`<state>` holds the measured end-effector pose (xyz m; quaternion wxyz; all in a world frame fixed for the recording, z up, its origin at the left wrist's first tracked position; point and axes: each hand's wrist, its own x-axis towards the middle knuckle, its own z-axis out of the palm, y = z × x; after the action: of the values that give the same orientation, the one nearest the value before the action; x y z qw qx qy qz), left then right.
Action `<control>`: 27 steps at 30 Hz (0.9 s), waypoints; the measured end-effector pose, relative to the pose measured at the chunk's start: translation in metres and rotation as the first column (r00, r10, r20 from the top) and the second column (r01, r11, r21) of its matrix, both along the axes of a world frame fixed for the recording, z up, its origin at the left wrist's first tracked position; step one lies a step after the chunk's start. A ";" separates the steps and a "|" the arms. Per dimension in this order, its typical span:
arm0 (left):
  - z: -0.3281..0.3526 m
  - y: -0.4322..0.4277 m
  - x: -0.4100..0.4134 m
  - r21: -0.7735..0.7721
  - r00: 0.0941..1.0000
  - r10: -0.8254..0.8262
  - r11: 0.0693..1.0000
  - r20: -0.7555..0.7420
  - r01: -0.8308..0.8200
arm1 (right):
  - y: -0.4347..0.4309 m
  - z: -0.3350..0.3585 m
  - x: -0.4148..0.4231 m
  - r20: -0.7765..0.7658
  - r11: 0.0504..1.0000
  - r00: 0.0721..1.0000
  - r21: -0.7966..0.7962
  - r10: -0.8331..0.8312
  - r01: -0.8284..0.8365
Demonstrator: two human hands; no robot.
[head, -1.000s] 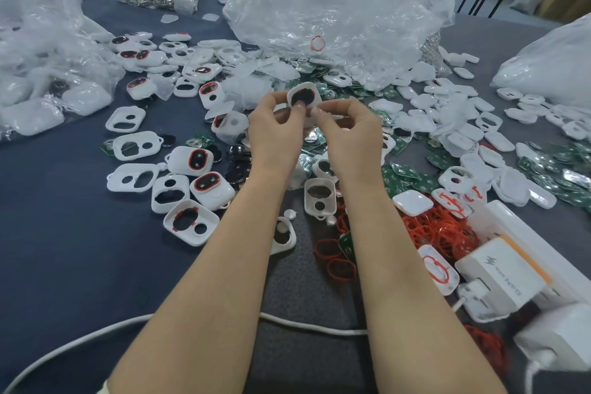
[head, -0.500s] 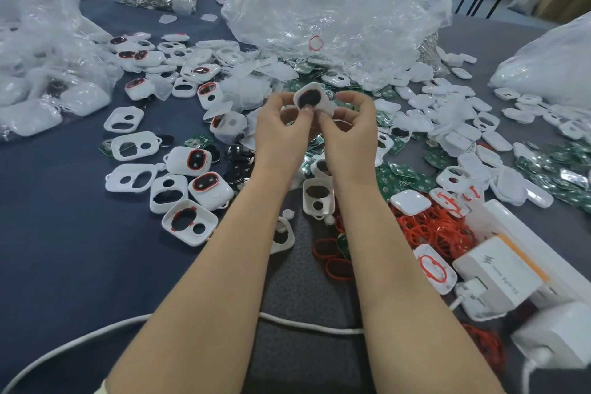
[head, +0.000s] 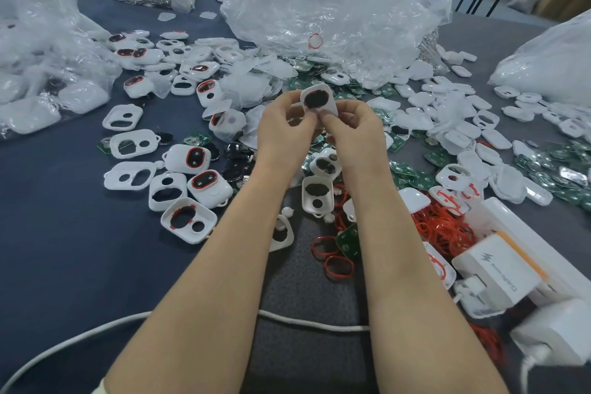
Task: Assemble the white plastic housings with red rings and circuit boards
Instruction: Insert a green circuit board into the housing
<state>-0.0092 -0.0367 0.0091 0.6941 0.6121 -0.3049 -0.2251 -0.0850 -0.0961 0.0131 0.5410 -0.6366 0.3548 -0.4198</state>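
A white plastic housing [head: 319,100] with a dark oval opening is held up above the table, tilted toward me. My left hand [head: 284,128] grips its left side and my right hand [head: 355,128] pinches its lower right edge, thumbs meeting at a bit of red ring on the rim. Loose red rings [head: 438,227] lie heaped at the right, and two more red rings [head: 332,257] lie near my right forearm. Green circuit boards [head: 412,176] are scattered right of my hands. Housings fitted with red rings [head: 196,158] lie to the left.
Crumpled clear plastic bags [head: 319,9] stand behind the parts, with more bags [head: 41,73] at far left. White chargers and a power strip [head: 499,269] sit at the right edge. A white cable [head: 303,321] runs under my forearms. Empty white housings [head: 318,193] lie below my hands.
The housing has turned slightly between my fingers. My right thumb has moved from its right side down to its lower edge beside my left thumb.
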 end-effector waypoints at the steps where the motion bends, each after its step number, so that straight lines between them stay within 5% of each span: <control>1: 0.000 0.000 0.000 0.011 1.000 -0.001 1.000 0.011 0.001 | -0.001 0.000 0.000 0.000 1.000 1.000 0.012 0.002 -0.002; 16: 0.002 0.001 -0.002 0.050 0.998 -0.048 0.998 0.047 0.046 | -0.008 -0.004 -0.003 0.035 0.972 0.999 0.237 -0.007 -0.001; 24: 0.004 0.005 0.014 -0.007 0.976 0.061 0.998 -0.211 -0.064 | 0.008 0.018 -0.013 -0.149 0.990 0.979 -0.004 0.137 -0.139; 27: 0.007 0.009 0.023 -0.048 0.954 0.189 0.977 -0.234 -0.205 | 0.011 0.022 -0.017 -0.427 0.945 0.901 -0.256 0.078 -0.204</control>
<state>0.0138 -0.0278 0.0166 0.7651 0.5840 -0.1684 -0.2124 -0.1025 -0.0849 0.0350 0.3826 -0.8081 0.3464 -0.2840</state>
